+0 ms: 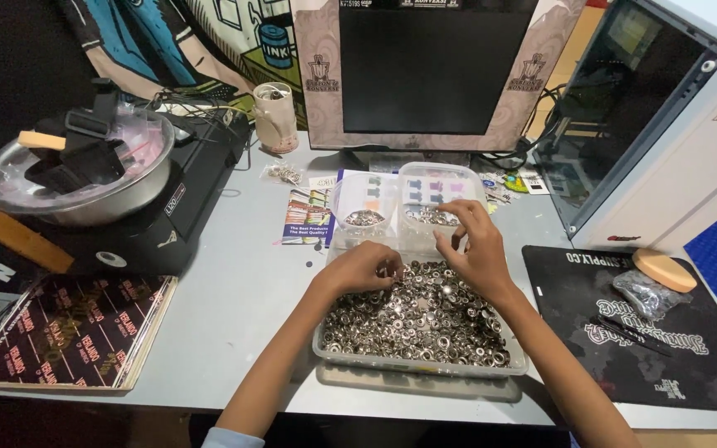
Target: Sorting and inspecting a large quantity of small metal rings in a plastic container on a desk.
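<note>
A person sits at a grey table (234, 315), seen from above, both bare hands working in a shallow clear plastic tray (329, 353) heaped with small silver metal eyelets (425, 319). The left hand (364, 267) rests knuckles-up on the pile at the tray's far left, fingers curled together into the eyelets; whether it grips any cannot be told. The right hand (473, 247) hovers over the tray's far edge, thumb and fingers drawn close as if pinching something tiny, though the piece itself is too small to see. Just beyond the tray stand two clear round tubs (367, 203), each holding a small heap of silver pieces. A dark monitor (425, 70) stands behind them, a black mat (624, 332) lies to the right. The tray looks nearly brimful, so a careless sweep could likely scatter eyelets over the rim onto the table.
</note>
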